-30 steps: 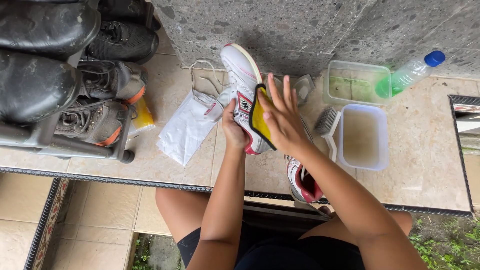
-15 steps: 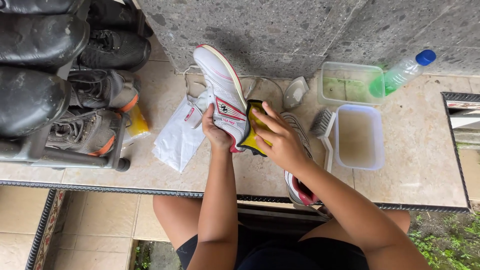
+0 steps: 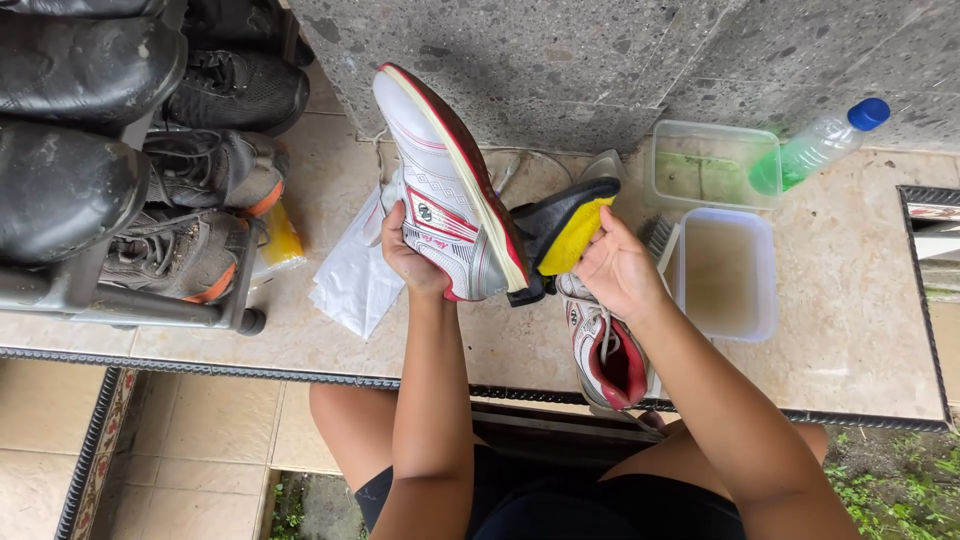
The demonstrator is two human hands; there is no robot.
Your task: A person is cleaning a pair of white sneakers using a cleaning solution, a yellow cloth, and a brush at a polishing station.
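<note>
My left hand (image 3: 408, 258) grips a white and red sports shoe (image 3: 440, 180) by its heel end, holding it tilted on its side above the tiled ledge. My right hand (image 3: 618, 268) holds a yellow cloth with a dark edge (image 3: 565, 232) against the shoe's sole near the heel. The second white and red shoe (image 3: 605, 345) lies on the ledge under my right wrist, its opening facing up.
A rack of dark shoes (image 3: 190, 170) stands at the left. A white bag (image 3: 352, 285) lies beside the shoe. At the right are a scrub brush (image 3: 655, 240), a tub of cloudy water (image 3: 722, 272), a tub with green liquid (image 3: 705, 165) and a green bottle (image 3: 815, 145). A stone wall (image 3: 600, 60) runs behind.
The shoe has turned so its red sole edge faces up more. My right hand has slid the cloth from the shoe's side down to the sole near the heel.
</note>
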